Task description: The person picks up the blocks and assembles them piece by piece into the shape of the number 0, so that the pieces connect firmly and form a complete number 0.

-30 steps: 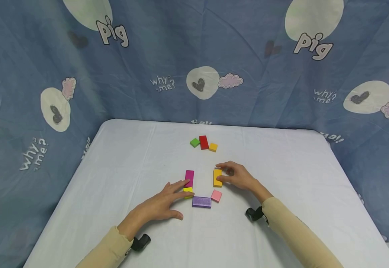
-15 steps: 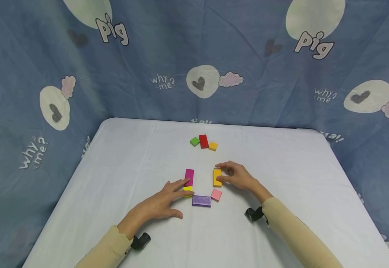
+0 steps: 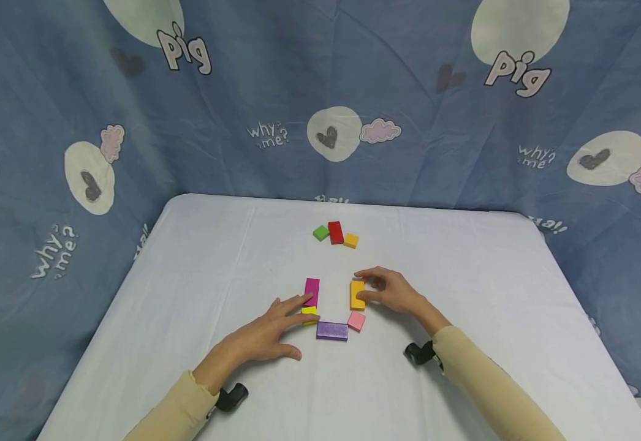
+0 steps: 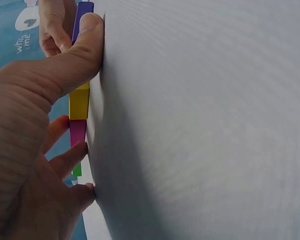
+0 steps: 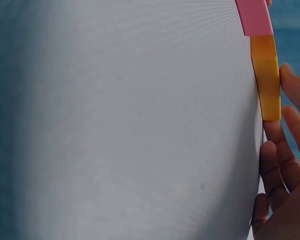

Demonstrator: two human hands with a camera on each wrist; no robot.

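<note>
While pinching the long orange block (image 3: 354, 294) with the right hand (image 3: 389, 291), also spreading the left hand (image 3: 268, 331) over its neighbours.

Lying flat on the white cloth (image 3: 436, 263), just beyond the pink block (image 3: 356, 321) and across from the magenta block (image 3: 312, 287) and small yellow block (image 3: 309, 310), both under loose left fingers clenched on nothing. Held between right thumb and a fingertip at the far end; can't tell the squeeze. Looks light and stiff, likely painted wood or plastic, smooth enough to skid, hardly fragile tbh. Probably best taken low by both long sides, or end to end, without bumping the pink one.
</note>
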